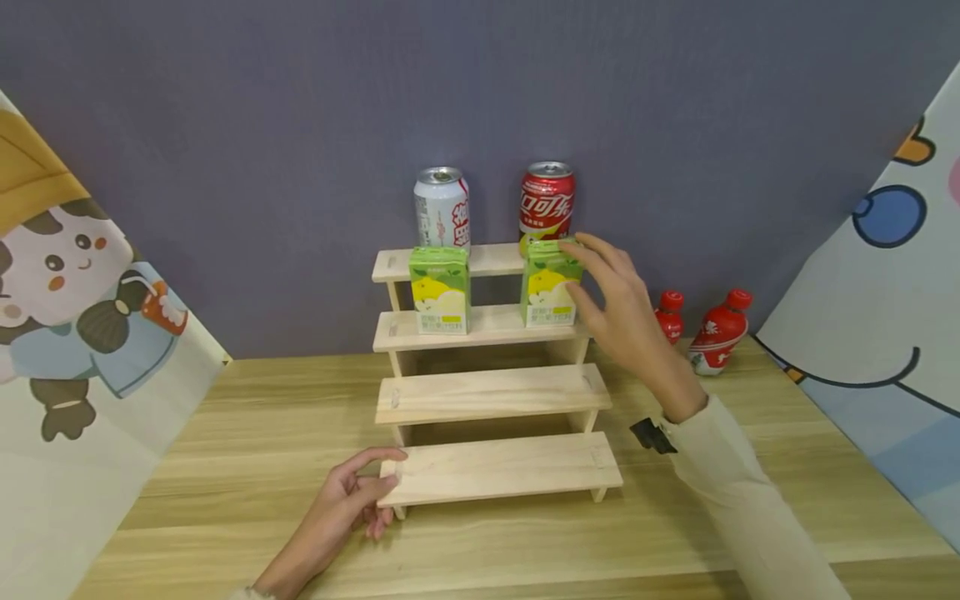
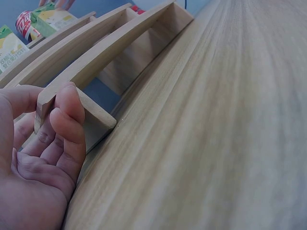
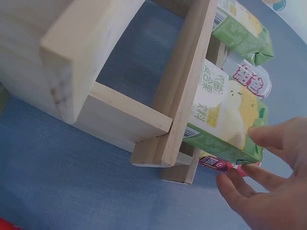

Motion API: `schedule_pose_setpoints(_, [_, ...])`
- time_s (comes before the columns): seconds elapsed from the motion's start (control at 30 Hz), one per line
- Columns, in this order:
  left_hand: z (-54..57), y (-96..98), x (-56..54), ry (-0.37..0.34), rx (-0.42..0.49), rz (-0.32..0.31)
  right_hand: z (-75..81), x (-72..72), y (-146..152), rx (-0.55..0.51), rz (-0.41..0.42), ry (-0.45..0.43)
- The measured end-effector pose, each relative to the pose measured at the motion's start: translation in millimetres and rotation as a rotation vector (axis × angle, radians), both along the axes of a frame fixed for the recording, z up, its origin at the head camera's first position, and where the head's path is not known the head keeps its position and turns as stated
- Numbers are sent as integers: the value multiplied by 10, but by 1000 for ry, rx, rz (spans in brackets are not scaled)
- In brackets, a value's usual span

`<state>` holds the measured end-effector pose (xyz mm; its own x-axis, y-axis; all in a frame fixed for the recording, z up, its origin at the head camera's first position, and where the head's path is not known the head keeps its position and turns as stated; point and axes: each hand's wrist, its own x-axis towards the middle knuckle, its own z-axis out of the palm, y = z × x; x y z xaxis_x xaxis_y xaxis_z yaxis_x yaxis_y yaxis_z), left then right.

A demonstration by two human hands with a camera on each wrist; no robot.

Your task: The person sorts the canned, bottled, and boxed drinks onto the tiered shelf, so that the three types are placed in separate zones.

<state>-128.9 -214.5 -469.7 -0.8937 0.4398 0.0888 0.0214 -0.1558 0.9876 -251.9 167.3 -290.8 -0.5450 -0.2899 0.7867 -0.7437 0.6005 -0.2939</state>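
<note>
A four-step wooden display rack stands on the table. My left hand grips the left end of its lowest board, fingers curled beneath it in the left wrist view. On the second step from the top stand two green-and-yellow juice boxes, a left one and a right one. My right hand is at the right juice box, its thumb and fingers loosely spread by the upper right corner; contact is hard to tell. Behind, on the top step, are a white can and a red cola can.
Two red bottles, one upright and one leaning, stand on the table right of the rack, the first partly behind my right forearm. A grey-blue wall rises behind. Cartoon-printed panels flank the wood-grain table.
</note>
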Motion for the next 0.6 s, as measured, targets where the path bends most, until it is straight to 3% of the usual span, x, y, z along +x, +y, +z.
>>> schedule_pose_setpoints(0.27, [-2,4,3,5,-3,7,-53,115,99,-14,-23,42])
schedule_pose_setpoints(0.6, [1,-2,8,8,-8,12,-219,169,364,-75,-97,15])
